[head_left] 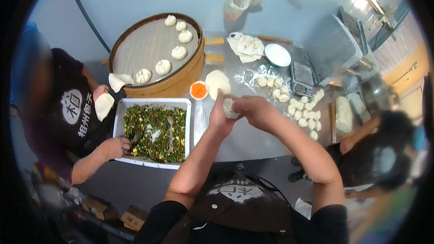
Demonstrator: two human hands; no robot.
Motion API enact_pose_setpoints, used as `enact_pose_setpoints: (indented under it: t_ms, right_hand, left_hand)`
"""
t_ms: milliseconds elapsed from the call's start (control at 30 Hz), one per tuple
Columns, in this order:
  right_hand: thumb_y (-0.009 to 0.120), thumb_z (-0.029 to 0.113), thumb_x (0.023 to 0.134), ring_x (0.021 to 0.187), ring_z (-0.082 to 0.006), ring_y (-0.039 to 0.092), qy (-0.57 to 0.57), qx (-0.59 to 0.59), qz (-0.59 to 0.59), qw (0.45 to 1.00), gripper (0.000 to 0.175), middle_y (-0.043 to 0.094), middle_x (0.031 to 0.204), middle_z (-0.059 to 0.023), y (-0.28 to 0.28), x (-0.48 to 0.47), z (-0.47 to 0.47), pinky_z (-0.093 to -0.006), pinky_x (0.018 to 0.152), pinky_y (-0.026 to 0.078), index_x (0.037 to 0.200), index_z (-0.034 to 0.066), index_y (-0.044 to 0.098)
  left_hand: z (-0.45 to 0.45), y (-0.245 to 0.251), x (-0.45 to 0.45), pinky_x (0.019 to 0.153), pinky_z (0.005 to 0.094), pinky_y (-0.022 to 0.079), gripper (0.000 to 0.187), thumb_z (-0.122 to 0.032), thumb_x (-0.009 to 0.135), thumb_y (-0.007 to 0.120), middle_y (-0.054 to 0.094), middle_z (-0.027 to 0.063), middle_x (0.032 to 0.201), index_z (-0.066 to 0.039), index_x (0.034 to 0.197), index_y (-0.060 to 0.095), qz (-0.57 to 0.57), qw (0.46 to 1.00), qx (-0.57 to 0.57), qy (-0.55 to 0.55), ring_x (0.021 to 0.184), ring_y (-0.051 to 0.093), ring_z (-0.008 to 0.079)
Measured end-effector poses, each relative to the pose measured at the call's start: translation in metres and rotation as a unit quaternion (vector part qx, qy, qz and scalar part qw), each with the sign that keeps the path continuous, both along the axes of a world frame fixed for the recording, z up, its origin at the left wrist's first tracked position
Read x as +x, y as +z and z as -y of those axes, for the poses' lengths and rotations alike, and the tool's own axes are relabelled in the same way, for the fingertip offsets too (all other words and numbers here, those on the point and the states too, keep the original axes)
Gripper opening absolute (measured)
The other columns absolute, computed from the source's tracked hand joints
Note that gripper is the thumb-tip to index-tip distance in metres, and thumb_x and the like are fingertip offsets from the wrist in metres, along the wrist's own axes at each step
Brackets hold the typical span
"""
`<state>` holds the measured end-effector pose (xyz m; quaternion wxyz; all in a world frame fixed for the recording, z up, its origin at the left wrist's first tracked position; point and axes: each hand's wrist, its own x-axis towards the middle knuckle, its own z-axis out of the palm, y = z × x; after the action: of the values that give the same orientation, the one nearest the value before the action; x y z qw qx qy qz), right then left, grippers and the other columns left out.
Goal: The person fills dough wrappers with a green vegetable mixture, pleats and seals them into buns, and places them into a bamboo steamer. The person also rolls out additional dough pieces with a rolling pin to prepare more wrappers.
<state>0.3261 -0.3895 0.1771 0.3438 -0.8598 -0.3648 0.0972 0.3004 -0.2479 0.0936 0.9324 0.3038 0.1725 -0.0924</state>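
In front of me, above the steel table, my left hand (219, 117) cups a small filled dough bun (229, 109). The fingers of my right hand (256, 110) close on the bun's right side, and the fingertips partly hide its folds. Just beyond my left fingers lies a flat round dough wrapper (217, 80). A small cup of orange filling (199, 90) stands to its left. Further left, a white tray (152, 101) holds chopped green filling with a metal spoon (170, 132) in it.
Several pleated buns (163, 67) sit in a large round bamboo steamer (162, 87). Dough pieces (305, 113), a digital scale (302, 78), a white bowl (277, 55) and a cloth (247, 46) occupy the right side. Co-workers stand left, with a hand (115, 147) at the tray, and right.
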Motion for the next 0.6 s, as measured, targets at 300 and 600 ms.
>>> enact_pose_setpoints:
  t_ms: [300, 600]
  right_hand:
    - [0.06, 0.01, 0.093, 0.087, -0.0367, 0.066, 0.05, -0.077, -0.076, 0.993, 0.01, 0.068, 0.092, -0.019, 0.014, -0.002, -0.028, -0.0417, 0.076, 0.052, 0.102, 0.0062, 0.062]
    - [0.068, 0.014, 0.085, 0.084, -0.04, 0.065, 0.037, -0.011, 0.001, 0.999, 0.021, 0.066, 0.088, -0.0186, 0.027, -0.011, -0.037, -0.0433, 0.073, 0.053, 0.099, 0.0006, 0.06]
  left_hand:
    - [-0.041, 0.014, -0.018, 0.092, 0.0446, 0.053, 0.045, -0.054, 0.106, 0.038, 0.061, 0.0073, 0.115, -0.014, 0.12, 0.054, -0.087, 0.991, 0.029, -0.099, 0.105, 0.062, 0.0219]
    - [-0.018, 0.005, -0.025, 0.095, 0.0414, 0.05, 0.05, -0.053, 0.107, 0.031, 0.061, 0.0065, 0.111, -0.01, 0.116, 0.056, 0.008, 0.992, -0.111, 0.055, 0.105, 0.06, 0.0202]
